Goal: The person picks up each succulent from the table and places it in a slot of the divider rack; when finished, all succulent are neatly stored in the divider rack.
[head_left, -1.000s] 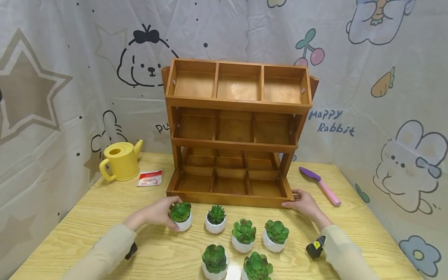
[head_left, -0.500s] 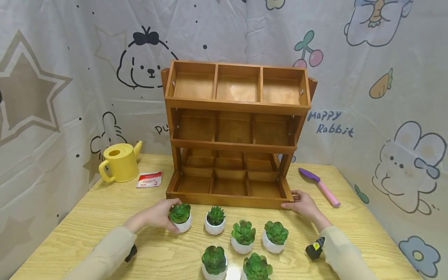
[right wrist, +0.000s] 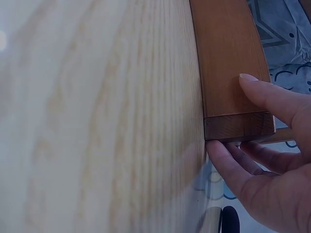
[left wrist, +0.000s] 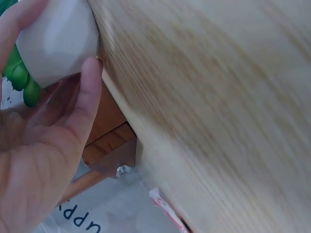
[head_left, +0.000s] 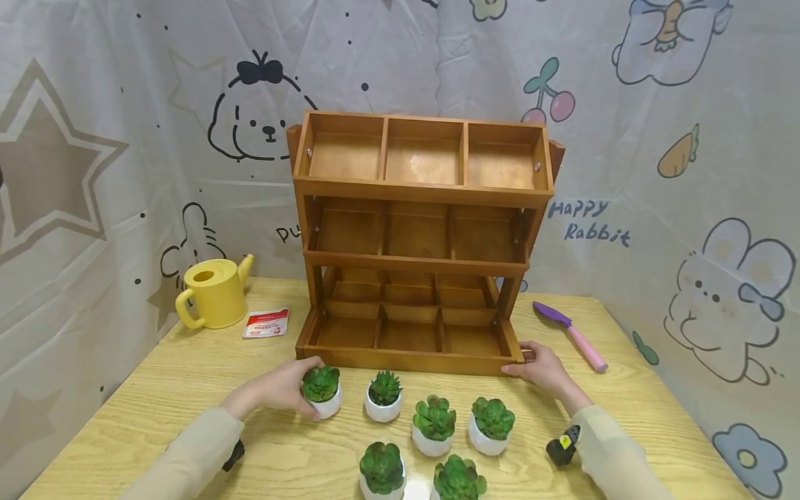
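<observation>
My left hand (head_left: 281, 390) holds a white pot with a green succulent (head_left: 321, 393) at the left of the table, its thumb and fingers on either side. Close up in the left wrist view, fingertips touch the faceted white pot (left wrist: 60, 41). At the right front corner of a brown wooden tiered shelf (head_left: 409, 360), my right hand (head_left: 542, 367) grips the bottom tray's edge. The right wrist view shows the thumb on the front board (right wrist: 231, 58) and the other fingers at its end. Every compartment that shows is bare.
Several more potted succulents (head_left: 434, 425) stand in front of the shelf. A yellow watering can (head_left: 219, 295) and a red-and-white packet (head_left: 265, 323) are on the left. On the right lies a purple trowel with a pink handle (head_left: 586, 347). Printed cloth hangs behind.
The head view has tilted up a little, so everything sits slightly lower in it. Both hands, the pots and the shelf keep their places.
</observation>
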### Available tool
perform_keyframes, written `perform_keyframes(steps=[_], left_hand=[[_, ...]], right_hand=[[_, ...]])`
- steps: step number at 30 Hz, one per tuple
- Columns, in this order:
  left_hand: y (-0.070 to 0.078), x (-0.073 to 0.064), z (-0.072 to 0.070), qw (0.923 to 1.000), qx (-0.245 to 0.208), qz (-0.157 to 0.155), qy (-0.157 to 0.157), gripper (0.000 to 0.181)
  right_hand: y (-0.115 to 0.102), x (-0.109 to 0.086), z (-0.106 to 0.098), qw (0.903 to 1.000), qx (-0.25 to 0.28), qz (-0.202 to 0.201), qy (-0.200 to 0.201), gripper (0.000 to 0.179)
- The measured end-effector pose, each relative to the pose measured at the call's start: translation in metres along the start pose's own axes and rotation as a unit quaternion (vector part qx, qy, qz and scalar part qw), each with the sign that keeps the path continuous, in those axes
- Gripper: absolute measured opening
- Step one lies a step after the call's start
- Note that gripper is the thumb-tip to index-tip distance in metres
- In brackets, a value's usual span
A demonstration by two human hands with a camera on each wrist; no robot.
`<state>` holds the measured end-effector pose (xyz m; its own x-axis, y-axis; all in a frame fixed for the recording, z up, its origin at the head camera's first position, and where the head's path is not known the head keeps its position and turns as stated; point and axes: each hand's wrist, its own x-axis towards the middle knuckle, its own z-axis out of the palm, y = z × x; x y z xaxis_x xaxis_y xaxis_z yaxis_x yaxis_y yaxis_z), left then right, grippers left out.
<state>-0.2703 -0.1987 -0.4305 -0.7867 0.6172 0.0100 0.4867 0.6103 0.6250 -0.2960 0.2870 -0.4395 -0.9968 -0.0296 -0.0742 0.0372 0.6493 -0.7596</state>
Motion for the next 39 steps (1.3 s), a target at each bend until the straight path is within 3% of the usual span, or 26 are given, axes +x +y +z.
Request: perform_keyframes(steps=[10, 15, 25, 31, 39], left_hand=[[-0.003, 0.002, 0.004, 0.9997, 0.017, 0.014, 0.008, 0.059], [-0.003, 0.003, 0.006, 0.9989, 0.023, 0.03, 0.028, 0.056], [0.009, 0.014, -0.002, 0.9915, 0.02, 0.057, 0.116, 0.057], [0.013, 0.024, -0.009, 0.9763, 0.05, 0.074, 0.197, 0.058], [0.018, 0.044, -0.004, 0.9553, 0.025, 0.015, 0.294, 0.065]], right_hand=[[-0.001, -0.002, 0.001, 0.9999, -0.005, -0.013, 0.002, 0.077], [0.0, 0.0, 0.001, 0.9998, -0.005, -0.018, 0.003, 0.076], [0.001, 0.001, 0.002, 0.9998, -0.013, -0.012, 0.005, 0.077], [0.001, 0.002, 0.003, 0.9998, -0.011, -0.017, 0.005, 0.077], [0.003, 0.002, 0.003, 0.9997, -0.012, -0.021, 0.006, 0.077]])
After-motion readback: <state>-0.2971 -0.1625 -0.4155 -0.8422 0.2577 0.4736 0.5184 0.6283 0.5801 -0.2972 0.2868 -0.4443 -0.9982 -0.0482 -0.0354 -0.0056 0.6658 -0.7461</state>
